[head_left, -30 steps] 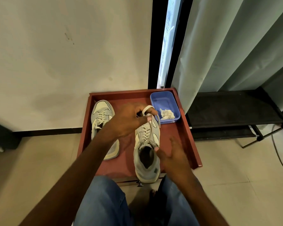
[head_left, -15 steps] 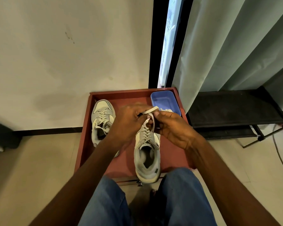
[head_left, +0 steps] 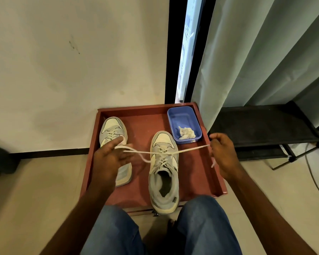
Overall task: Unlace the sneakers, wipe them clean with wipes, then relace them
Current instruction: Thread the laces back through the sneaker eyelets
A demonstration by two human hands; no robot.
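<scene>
We pull the soft, limp lace [head_left: 191, 150] taut across the right sneaker [head_left: 164, 172] on the tray [head_left: 195, 173]; left hand [head_left: 110, 159] and right hand [head_left: 222, 153] fingers each pinch one end, best gripped near the tips.

Red tray [head_left: 206, 173] with raised rim, set on pale tiled floor [head_left: 35, 190] against the wall. On it — two grey sneakers, left sneaker [head_left: 111, 134] and right sneaker [head_left: 164, 181], toes toward the wall — plus blue tub [head_left: 182, 116] in the far right corner.
</scene>
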